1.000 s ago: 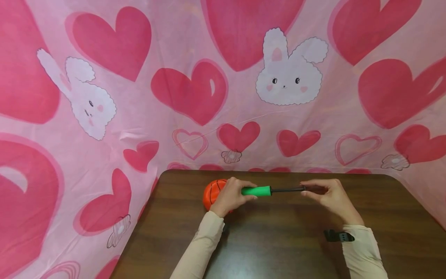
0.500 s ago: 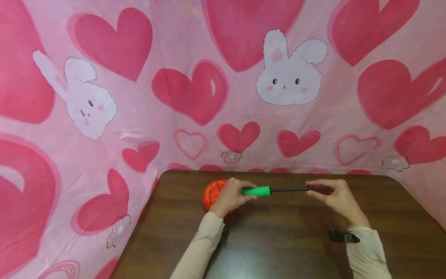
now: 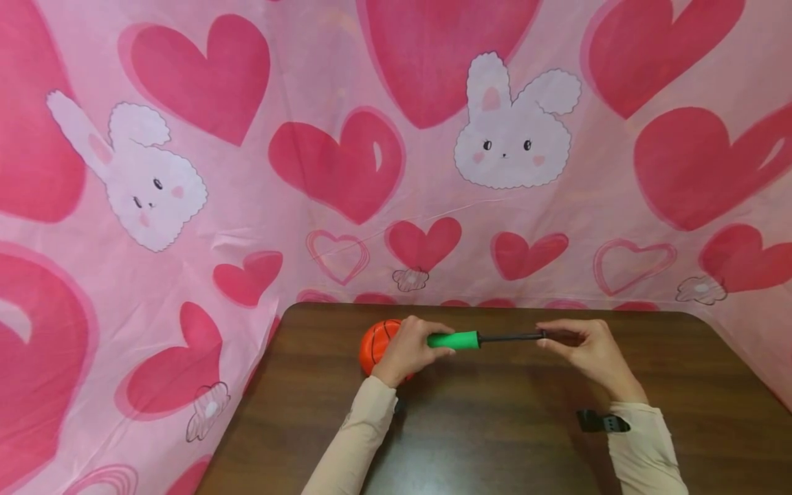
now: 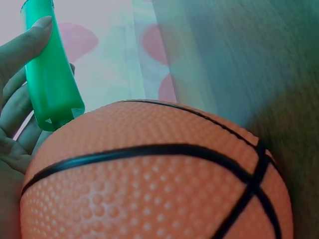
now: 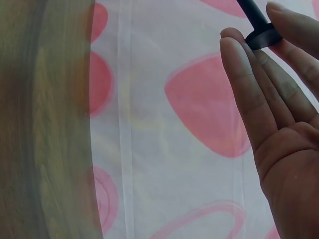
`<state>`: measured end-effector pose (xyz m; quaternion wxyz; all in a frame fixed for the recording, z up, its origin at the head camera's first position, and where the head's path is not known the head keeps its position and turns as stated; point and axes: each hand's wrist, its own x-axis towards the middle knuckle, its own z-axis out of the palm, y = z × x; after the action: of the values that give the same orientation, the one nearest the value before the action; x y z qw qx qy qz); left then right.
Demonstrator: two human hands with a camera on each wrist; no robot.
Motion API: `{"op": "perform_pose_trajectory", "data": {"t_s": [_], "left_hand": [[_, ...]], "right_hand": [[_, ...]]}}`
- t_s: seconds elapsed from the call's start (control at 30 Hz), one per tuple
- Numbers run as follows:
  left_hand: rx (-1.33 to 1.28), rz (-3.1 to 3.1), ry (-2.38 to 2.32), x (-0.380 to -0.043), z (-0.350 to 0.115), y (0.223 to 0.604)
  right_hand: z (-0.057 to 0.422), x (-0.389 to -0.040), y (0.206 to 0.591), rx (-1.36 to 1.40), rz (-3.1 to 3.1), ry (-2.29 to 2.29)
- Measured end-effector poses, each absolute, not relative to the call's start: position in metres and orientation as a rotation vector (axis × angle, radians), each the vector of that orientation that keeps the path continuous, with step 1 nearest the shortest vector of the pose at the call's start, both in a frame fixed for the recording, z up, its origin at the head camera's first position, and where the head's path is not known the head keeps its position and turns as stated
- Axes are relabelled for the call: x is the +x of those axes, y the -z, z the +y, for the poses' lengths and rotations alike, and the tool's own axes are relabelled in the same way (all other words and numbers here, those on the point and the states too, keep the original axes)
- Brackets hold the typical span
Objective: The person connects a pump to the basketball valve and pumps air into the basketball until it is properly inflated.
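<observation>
A small hand pump has a green barrel (image 3: 454,340) and a thin black plunger rod (image 3: 510,337). My left hand (image 3: 410,350) grips the barrel, thumb along one side and fingers behind it in the left wrist view. Close against that hand sits an orange toy basketball (image 4: 149,189) with black lines, partly covered by the hand in the head view. The barrel's lower end meets the top of the ball; the joint itself is hidden. With thumb and fingers my right hand (image 3: 590,347) pinches the rod's black disc-shaped end (image 5: 264,37). Part of the rod is drawn out.
Both hands work over the far part of a brown wooden table (image 3: 495,440). A pink cloth (image 3: 433,199) with hearts and rabbit faces hangs behind and to the left. A black strap mount (image 3: 603,421) sticks out from the right sleeve.
My right hand moved a little rightward, drawing the rod out, then came back left, pushing it in. The left hand and ball stay almost where they were.
</observation>
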<state>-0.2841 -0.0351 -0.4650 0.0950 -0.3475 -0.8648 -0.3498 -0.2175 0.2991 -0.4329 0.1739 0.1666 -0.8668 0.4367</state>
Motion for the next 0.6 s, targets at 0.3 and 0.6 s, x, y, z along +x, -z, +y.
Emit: {"op": "perform_pose_trajectory", "data": {"t_s": [0.3,0.6], "left_hand": [[-1.028,-2.564,1.01,-0.284,-0.034,0.465],[-1.038,-2.567,0.995,-0.283,-0.033,0.465]], "right_hand": [[0.278,-0.224,0.441,0.507,-2.419,-1.217],[0.253,-0.229,0.452,0.538,-2.368,-1.23]]}}
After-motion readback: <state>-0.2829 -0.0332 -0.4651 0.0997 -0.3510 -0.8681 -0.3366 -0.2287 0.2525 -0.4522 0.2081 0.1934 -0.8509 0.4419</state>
